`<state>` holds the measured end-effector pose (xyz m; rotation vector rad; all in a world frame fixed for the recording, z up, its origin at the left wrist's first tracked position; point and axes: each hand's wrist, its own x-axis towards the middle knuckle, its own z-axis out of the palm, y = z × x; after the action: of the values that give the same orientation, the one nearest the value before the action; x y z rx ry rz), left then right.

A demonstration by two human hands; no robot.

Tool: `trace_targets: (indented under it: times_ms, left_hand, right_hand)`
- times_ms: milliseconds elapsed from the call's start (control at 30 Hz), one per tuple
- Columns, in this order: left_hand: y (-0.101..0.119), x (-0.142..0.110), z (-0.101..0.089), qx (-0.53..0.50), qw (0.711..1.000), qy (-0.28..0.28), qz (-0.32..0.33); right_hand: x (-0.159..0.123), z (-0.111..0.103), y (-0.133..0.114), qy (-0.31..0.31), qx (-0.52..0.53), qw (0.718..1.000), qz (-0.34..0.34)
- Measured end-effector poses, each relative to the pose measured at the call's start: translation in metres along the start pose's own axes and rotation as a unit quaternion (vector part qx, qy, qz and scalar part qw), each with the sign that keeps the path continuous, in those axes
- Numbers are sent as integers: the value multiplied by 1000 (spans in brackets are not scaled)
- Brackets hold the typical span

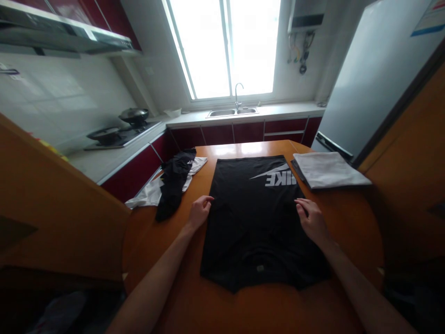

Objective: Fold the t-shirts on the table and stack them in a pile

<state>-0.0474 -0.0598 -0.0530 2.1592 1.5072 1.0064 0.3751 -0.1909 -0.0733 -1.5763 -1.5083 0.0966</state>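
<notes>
We see a glossy, round-ended orange-brown wooden table (pixel 347 213), and in its middle a black shirt (pixel 253 218) of smooth, soft cloth, spread in a near-rectangle, collar toward us. To its left we find a crumpled black-and-white clothing heap (pixel 175 185); to its right, a flat, square-edged folded stack (pixel 330 169), pale on top. A crisp white print (pixel 280 179) marks the shirt's far right. Our right hand (pixel 312 220) and left hand (pixel 200 211) curl loosely at its side edges; we cannot tell whether either grips fabric. A small label (pixel 260 268) sits inside the collar.
</notes>
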Motion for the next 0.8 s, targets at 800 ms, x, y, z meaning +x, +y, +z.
trace_targets:
  times_ms: [800]
  left_hand:
    - [108,-56,-69,-32,890,-400,218]
  right_hand:
    - [-59,-75,-53,-187,5,975,-116]
